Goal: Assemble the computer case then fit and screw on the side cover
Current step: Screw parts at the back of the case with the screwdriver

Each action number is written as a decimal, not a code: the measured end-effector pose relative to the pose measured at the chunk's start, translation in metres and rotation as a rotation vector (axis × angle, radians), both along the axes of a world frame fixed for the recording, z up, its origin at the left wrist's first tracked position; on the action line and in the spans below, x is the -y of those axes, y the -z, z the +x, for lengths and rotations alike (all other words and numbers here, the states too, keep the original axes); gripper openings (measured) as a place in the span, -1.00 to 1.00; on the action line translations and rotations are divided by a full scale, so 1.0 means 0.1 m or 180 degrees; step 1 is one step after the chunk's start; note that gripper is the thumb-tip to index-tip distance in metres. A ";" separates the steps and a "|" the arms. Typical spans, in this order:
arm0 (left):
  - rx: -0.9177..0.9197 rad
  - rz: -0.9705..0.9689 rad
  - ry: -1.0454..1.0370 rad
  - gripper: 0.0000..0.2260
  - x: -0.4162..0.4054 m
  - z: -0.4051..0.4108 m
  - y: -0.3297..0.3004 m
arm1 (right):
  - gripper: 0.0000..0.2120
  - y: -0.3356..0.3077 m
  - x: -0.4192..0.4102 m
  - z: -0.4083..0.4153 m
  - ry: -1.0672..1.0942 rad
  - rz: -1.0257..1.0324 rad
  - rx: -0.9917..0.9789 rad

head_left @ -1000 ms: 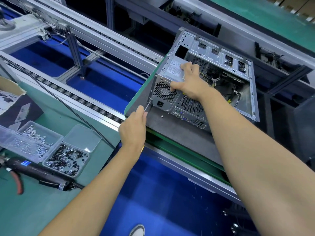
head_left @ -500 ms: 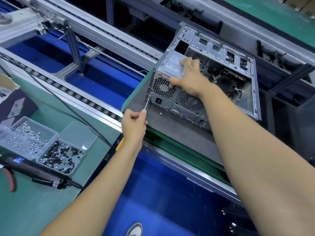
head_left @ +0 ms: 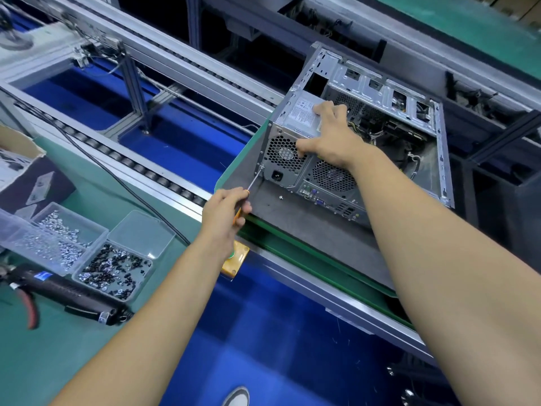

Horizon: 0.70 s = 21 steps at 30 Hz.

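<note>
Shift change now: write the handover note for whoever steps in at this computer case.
Left hand grips a screwdriver, tip at the rear lower-left corner of the computer case.
Right hand rests on the power supply, thumb on the rear fan grille.
Case stands on the grey pallet, its side open; one loose screw lies by it.
Left: finish the rear screw, then fit and screw on the side cover, not in view.

Single head-worn wide-angle view, looking forward and down, close over a conveyor workbench (head_left: 87,361)
</note>
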<state>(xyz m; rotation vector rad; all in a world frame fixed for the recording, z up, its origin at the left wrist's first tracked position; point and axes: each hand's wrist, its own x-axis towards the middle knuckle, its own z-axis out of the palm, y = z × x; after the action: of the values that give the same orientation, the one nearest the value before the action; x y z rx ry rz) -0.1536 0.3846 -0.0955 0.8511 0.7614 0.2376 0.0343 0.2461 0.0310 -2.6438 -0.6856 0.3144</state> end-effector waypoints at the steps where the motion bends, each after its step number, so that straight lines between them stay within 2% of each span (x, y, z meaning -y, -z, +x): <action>1: 0.0011 -0.0739 -0.0030 -0.89 -0.01 0.01 -0.01 | -0.10 0.00 0.00 0.01 -0.0001 -0.0001 -0.0001; 2: 0.0015 -0.1155 -0.0057 -0.86 -0.01 0.03 -0.01 | -0.09 0.00 0.00 0.01 0.0000 -0.0005 -0.0008; 3: 0.0005 -0.1288 -0.0061 -0.85 0.01 0.06 0.00 | -0.09 0.00 0.00 0.01 -0.0004 -0.0022 -0.0005; 5: -0.0097 -0.0875 -0.0071 -0.83 0.06 0.12 0.03 | -0.11 0.00 0.02 0.01 -0.0006 -0.0053 0.0018; 7: -0.0300 0.0425 -0.0191 -0.83 0.12 0.11 0.07 | -0.13 0.01 0.02 0.01 0.0004 -0.0046 0.0042; 11: -0.0228 0.4197 -0.0191 -0.72 0.08 0.02 0.26 | -0.15 0.03 0.01 0.03 -0.0007 -0.0026 0.0038; 12: -0.0212 0.4822 -0.0098 -0.72 0.05 0.01 0.29 | -0.16 0.03 0.01 0.04 -0.0005 -0.0022 0.0031; 14: -0.0253 0.5608 0.0061 -0.75 -0.02 0.01 0.33 | -0.16 0.04 0.02 0.05 -0.0009 -0.0058 0.0082; 16: -0.0303 0.5824 0.0131 -0.76 -0.06 -0.02 0.34 | -0.16 0.05 0.02 0.04 -0.0008 -0.0078 0.0132; 18: -0.0353 0.5616 0.0196 -0.77 -0.06 -0.04 0.31 | -0.16 0.06 0.02 0.04 -0.0021 -0.0064 0.0162; 21: -0.0203 0.4400 0.0270 -0.81 -0.01 -0.01 0.28 | -0.16 0.06 0.03 0.05 -0.0011 -0.0120 0.0298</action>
<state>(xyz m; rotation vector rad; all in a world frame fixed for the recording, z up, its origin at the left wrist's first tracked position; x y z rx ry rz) -0.1546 0.3853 -0.1231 2.1916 0.5461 0.6918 0.0396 0.2435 0.0254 -2.7077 -0.7204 0.2075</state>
